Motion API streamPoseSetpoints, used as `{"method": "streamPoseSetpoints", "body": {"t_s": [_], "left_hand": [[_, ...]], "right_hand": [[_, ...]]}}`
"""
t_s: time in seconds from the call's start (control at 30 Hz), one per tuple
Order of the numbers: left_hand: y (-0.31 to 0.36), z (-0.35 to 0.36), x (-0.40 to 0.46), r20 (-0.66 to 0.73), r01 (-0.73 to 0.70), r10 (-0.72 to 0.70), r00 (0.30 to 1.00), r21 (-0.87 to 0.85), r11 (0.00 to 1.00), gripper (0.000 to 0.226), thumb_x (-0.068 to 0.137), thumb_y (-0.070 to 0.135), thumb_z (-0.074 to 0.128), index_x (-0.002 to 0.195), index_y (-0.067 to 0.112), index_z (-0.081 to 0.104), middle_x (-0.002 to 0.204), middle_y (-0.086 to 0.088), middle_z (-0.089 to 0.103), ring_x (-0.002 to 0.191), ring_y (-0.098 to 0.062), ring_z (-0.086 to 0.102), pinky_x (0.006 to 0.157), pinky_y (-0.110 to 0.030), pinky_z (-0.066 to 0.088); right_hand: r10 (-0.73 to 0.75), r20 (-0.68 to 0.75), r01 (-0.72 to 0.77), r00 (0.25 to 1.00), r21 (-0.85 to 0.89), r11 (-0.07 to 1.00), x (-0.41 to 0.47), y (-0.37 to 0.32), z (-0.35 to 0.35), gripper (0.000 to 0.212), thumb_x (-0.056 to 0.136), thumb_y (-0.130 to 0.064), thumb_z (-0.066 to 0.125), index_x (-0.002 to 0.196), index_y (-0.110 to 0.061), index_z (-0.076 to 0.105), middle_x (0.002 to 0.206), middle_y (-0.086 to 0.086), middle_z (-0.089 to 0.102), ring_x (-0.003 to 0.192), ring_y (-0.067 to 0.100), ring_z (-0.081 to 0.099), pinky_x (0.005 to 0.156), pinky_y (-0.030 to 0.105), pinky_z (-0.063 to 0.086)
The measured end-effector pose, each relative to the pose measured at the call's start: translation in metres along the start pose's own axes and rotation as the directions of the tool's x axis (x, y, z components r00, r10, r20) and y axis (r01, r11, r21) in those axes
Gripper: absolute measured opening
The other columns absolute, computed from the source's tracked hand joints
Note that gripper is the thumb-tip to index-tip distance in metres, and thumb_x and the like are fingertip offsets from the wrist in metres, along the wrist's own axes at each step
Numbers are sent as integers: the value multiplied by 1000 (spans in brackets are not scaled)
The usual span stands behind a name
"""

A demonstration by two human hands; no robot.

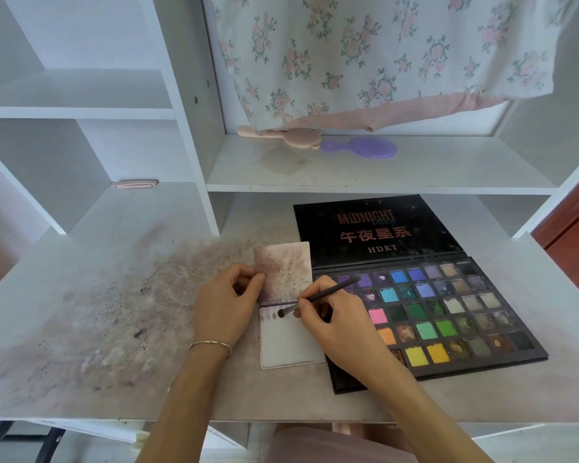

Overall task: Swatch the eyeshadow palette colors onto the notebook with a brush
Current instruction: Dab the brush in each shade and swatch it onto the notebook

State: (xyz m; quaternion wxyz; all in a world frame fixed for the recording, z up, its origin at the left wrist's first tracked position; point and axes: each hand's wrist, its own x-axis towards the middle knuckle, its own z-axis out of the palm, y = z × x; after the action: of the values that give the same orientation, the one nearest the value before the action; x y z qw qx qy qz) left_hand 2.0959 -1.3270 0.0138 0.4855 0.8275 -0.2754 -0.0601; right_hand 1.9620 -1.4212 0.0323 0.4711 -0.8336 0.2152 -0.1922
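Mid-swatch: right hand (335,324) fingers pinch brush (318,295) on notebook (290,345), left hand (226,304) pinches flipped page; next, reload from palette (448,315).

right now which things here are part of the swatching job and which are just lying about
Part of the job:
- brush, held by the right hand, tip on the page
- notebook, upper page held back by the left hand
- eyeshadow palette, open

Lying about:
- purple hand mirror on the shelf
- pink bear-shaped item beside it
- small pink item on the left ledge
- floral cloth
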Motion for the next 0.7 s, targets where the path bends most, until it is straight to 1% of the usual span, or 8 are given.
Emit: {"method": "streamPoseSetpoints", "body": {"t_s": [0.13, 0.3, 0.47, 0.6, 0.7], "left_hand": [[0, 0, 0, 1, 0, 0, 1000, -4, 1000, 15, 83, 23, 65, 73, 33, 59, 71, 13, 63, 70, -4, 59, 62, -16, 42], [-1, 0, 0, -3, -3, 3, 1000, -5, 1000, 16, 83, 22, 65, 73, 32, 59, 71, 12, 63, 70, -5, 59, 62, -17, 42], [1, 0, -1, 2, -9, 9, 1000, 7, 1000, 21, 83, 23, 64, 70, 38, 56, 70, 15, 62, 69, -2, 58, 60, -13, 39], [1, -1, -1, 2, -10, 9, 1000, 15, 1000, 21, 84, 23, 64, 71, 37, 56, 70, 15, 62, 69, -1, 58, 59, -13, 39], [1, 0, -1, 4, -12, 12, 1000, 12, 1000, 20, 84, 24, 64, 71, 37, 56, 71, 15, 62, 70, -2, 58, 60, -13, 40]], "right_hand": [[9, 24, -9, 1000, -2, 1000, -1, 1, -1, 18, 87, -17, 54, 76, -30, 49, 80, 4, 65, 77, 12, 62, 70, 29, 52], [-8, 2, 8, 1000, -7, 1000, 0, 0, -1, 23, 87, -16, 53, 74, -34, 47, 80, 1, 64, 76, 11, 60, 69, 26, 51], [3, 17, -3, 1000, -1, 1000, -1, 1, -1, 19, 86, -17, 54, 75, -31, 49, 78, -1, 63, 76, 9, 60, 68, 25, 52], [-14, 4, 14, 1000, 4, 1000, 0, 1, 0, 23, 87, -16, 54, 74, -34, 47, 79, -1, 63, 76, 8, 59, 69, 22, 51], [-9, 7, 9, 1000, 3, 1000, 0, 1, -1, 22, 87, -17, 54, 75, -34, 47, 79, -1, 64, 77, 9, 60, 70, 23, 52]]}}
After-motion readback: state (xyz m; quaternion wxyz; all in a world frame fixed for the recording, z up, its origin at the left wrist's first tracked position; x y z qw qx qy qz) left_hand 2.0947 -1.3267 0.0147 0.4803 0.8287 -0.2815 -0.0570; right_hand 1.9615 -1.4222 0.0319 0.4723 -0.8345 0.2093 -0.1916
